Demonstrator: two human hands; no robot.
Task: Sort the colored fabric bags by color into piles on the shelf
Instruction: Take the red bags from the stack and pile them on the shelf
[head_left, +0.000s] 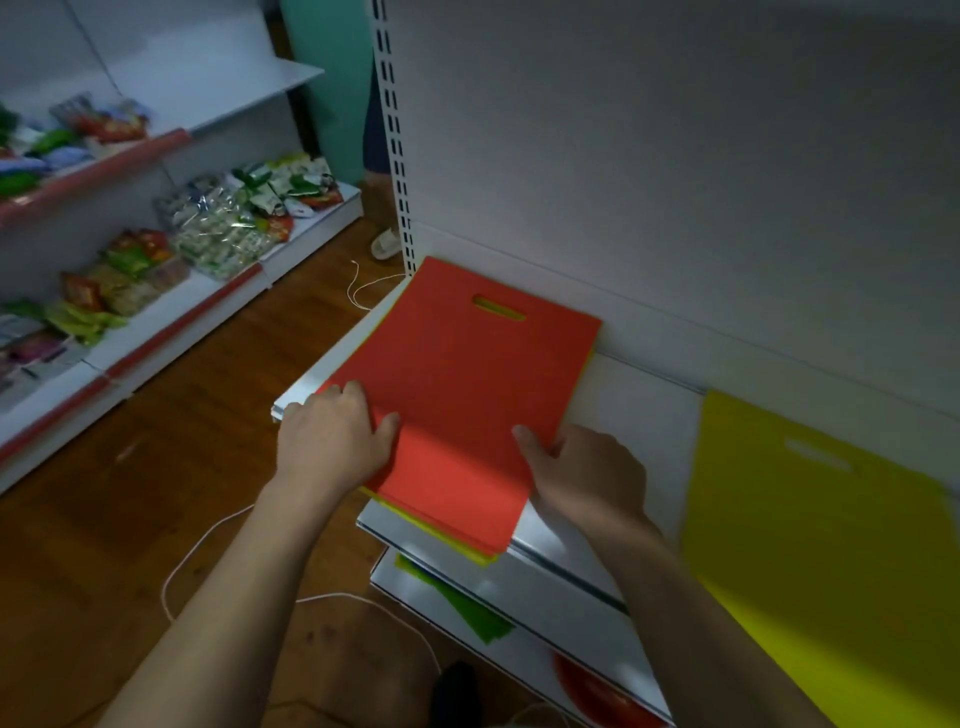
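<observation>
Because the mixed stack at frame centre needs sorting, the left hand (332, 436) and right hand (582, 467) each pinch the orange bag (467, 374), probably to lift it clear of the yellow bag (810, 519) pile lower right.

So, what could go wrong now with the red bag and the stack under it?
1. The stack overhangs the shelf edge; pulling the red bag may drag the yellow-green bags off, toward the floor.
2. The left hand and right hand might lift more than one bag, so a yellow-green one may come along with the red.
3. The yellow bag to the right also hangs past the edge and might slide off.
</observation>
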